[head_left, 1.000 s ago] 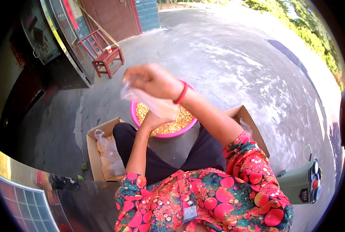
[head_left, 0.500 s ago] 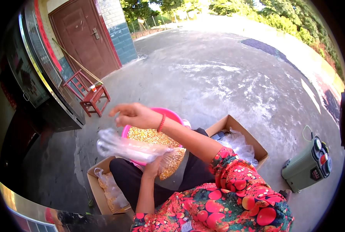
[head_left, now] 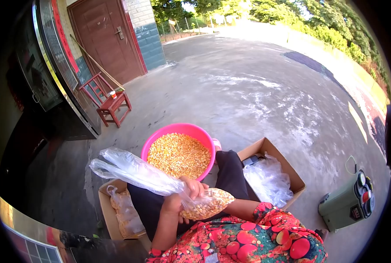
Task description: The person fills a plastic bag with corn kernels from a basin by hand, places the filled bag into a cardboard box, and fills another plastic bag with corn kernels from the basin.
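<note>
A clear plastic bag (head_left: 210,205) lies tilted over my lap, its lower end filled with yellow corn kernels. The long slack upper part of the bag stretches out to the left. My left hand (head_left: 172,205) is closed around the bag just above the kernels. Close beside it, my right hand (head_left: 194,186) grips the gathered plastic from above, with part of its wrist behind the filled end. Just beyond my hands stands a pink basin (head_left: 214,153) of loose corn kernels (head_left: 178,153).
A cardboard box (head_left: 106,210) at my left holds bagged corn. Another cardboard box (head_left: 297,179) at my right contains clear plastic bags (head_left: 270,179). A green tank-like container (head_left: 346,206) stands farther right. A red chair (head_left: 112,103) with a cup is near the door.
My right hand has come down from above the basin onto the bag. The filled end has swung right and tipped more level, and the basin shows fully.
</note>
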A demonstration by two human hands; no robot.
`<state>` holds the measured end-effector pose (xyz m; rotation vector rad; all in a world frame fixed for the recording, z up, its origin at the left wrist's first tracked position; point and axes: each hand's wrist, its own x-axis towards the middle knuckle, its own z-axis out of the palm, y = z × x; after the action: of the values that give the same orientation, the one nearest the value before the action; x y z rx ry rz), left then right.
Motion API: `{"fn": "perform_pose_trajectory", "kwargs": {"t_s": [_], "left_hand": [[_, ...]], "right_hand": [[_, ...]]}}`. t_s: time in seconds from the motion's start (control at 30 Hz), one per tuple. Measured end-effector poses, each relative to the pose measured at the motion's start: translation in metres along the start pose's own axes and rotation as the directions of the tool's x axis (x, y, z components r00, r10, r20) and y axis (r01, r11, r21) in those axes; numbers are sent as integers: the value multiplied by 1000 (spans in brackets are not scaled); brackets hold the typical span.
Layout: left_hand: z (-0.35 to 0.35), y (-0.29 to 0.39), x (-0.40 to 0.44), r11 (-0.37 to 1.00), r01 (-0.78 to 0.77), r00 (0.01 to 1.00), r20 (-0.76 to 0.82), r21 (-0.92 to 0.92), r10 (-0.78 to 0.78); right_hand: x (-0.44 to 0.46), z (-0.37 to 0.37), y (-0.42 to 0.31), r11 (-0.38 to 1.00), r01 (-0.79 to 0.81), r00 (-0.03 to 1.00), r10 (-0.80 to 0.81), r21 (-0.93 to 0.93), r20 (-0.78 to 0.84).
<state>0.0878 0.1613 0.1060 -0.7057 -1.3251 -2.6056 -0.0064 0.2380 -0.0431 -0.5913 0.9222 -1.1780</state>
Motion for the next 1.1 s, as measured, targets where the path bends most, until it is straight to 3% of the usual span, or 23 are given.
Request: {"fn": "perform_pose_trajectory", "kwargs": {"t_s": [0.1,0.17,0.23,0.3,0.33,0.37,0.4,0.43,0.47,0.5,0.57,0.63,0.67,0.77,0.83,0.93,1.03,1.07,1.1], "left_hand": [[-3,-3,-1,1000,12,1000,-13,-22,-13],[-6,-5,-1,992,18,1000,-1,122,-18],[-4,-2,2,987,30,1000,0,155,-30],[7,7,0,958,154,978,-178,243,-112],[7,17,-3,896,346,919,-293,278,-264],[-5,8,-4,898,343,919,-297,277,-260],[-28,-7,-6,907,270,909,-397,324,-129],[-40,-16,-7,903,203,875,-484,378,5],[1,3,12,952,176,707,-705,250,55],[-3,8,17,953,173,702,-709,249,57],[-11,17,17,977,100,873,-488,187,4],[0,28,32,994,9,757,-650,108,64],[-7,31,32,988,-21,763,-636,154,115],[-10,53,29,960,-64,705,-669,271,236],[-19,68,21,931,-58,733,-617,361,285],[-36,98,8,894,-62,650,-662,444,374],[-59,136,-26,855,44,592,-703,516,394],[-64,146,-37,860,71,528,-750,506,398],[-84,162,-69,863,168,529,-783,476,329]], "right_hand": [[-6,-1,17,971,14,999,-25,238,42],[-7,-2,21,927,49,994,-83,372,75],[-10,-5,20,867,82,981,-157,492,113],[-12,-12,16,784,96,944,-267,613,193],[-13,-18,11,740,84,908,-333,667,255],[-13,-25,5,715,63,863,-389,696,322],[-17,-28,-3,703,51,825,-430,710,366],[-22,-30,-16,713,95,826,-445,694,345],[-57,16,-52,817,379,923,-366,435,-117],[-64,28,-67,835,413,910,-363,364,-200],[-59,18,-78,762,574,775,-624,299,101],[-71,33,-91,734,651,756,-650,196,-78],[-74,33,-94,712,690,724,-684,133,-90],[-78,26,-90,697,715,699,-709,56,-97],[-82,32,-93,754,656,754,-656,-16,7],[-76,43,-89,788,604,792,-610,-116,-22],[-71,39,-85,809,567,812,-580,-152,-56],[-69,35,-85,811,569,812,-580,-138,-64],[-69,33,-80,820,561,817,-571,-115,-83]]}}
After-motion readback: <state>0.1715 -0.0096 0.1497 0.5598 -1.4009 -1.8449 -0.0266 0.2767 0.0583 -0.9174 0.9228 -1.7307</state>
